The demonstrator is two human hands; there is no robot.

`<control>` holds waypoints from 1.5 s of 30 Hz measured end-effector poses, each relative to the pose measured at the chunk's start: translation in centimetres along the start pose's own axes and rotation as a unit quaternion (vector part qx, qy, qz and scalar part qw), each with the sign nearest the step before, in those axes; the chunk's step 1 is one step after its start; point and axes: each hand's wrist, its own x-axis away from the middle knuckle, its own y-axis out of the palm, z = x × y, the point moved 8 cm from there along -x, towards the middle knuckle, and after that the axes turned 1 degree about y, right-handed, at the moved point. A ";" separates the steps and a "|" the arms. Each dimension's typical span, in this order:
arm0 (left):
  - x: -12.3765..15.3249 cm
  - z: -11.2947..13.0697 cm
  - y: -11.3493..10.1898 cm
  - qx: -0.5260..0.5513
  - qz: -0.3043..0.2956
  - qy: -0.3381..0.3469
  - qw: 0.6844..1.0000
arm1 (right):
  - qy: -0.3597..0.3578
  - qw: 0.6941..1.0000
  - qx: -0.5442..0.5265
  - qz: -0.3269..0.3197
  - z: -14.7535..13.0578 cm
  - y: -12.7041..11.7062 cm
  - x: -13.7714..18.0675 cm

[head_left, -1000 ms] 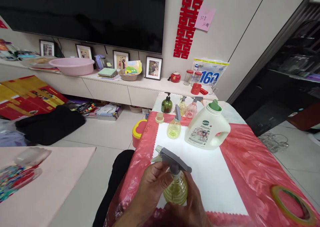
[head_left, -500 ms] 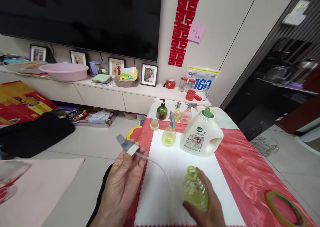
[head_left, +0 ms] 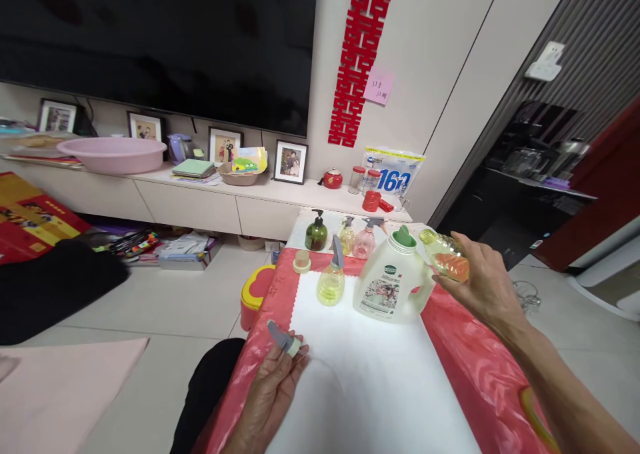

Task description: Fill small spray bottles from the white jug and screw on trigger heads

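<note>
My left hand pinches a grey spray nozzle by its pale collar, and a thin clear tube trails from it over the white cloth. Held in my right hand is a small yellow-green bottle without a top, tipped so its mouth points left, close to the detergent jug. That white jug stands with its mouth uncapped and a green spout inside. Left of it is a spray bottle with yellow liquid and a grey head. A pale cap lies near the cloth's corner.
Behind the jug stand a green pump bottle, a pink spray bottle and a yellow one. A roll of tape lies on the red tablecloth, partly behind my right forearm. A low stool stands beside the table.
My right hand has raised the yellow-green bottle from above the cloth up and right beside the jug, tipping it from nearly upright. My left hand has lowered with the nozzle, and the view has shifted.
</note>
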 end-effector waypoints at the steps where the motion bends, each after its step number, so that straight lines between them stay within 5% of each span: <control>1: -0.1 0.0 -0.2 0.001 0.000 -0.001 1.000 | -0.010 1.000 0.025 -0.007 0.1 0.2 -0.6; 16: -0.4 -0.5 -0.3 -0.019 -0.021 -0.005 1.000 | -0.145 0.965 0.219 -0.031 -2.1 -1.0 -4.6; 45: 0.2 -0.3 0.6 -0.013 -0.025 -0.017 0.999 | -0.291 0.904 0.312 -0.013 -6.6 -3.3 -6.6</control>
